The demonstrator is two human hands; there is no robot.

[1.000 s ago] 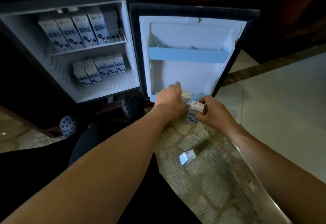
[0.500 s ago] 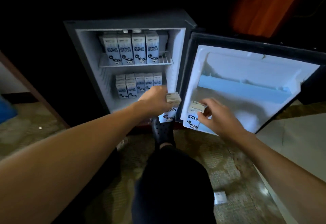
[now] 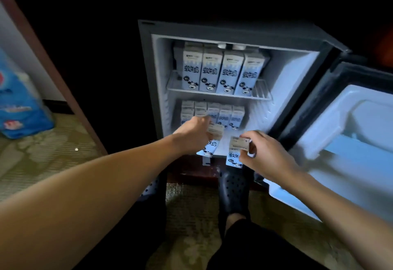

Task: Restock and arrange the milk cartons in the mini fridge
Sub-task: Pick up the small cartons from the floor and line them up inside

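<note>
The mini fridge (image 3: 297,82) stands open in front of me. Several tall blue-and-white milk cartons (image 3: 221,71) line its wire upper shelf. A row of several smaller cartons (image 3: 225,116) stands at the back of the lower floor. My left hand (image 3: 192,133) grips a small carton (image 3: 210,144) by its top, just at the front of the lower compartment. My right hand (image 3: 265,152) pinches another small carton (image 3: 236,152) by its top, held a little to the right and slightly outside the fridge's front edge.
The fridge door (image 3: 357,142) hangs open to the right with a pale blue door shelf (image 3: 361,159). My dark perforated shoe (image 3: 232,191) is below the fridge. A blue plastic package (image 3: 19,99) sits on the patterned carpet at far left, beside a wooden frame (image 3: 53,67).
The view swung from the door to the fridge interior. Both hands carried their cartons left from the door's lower shelf to the front of the lower compartment.
</note>
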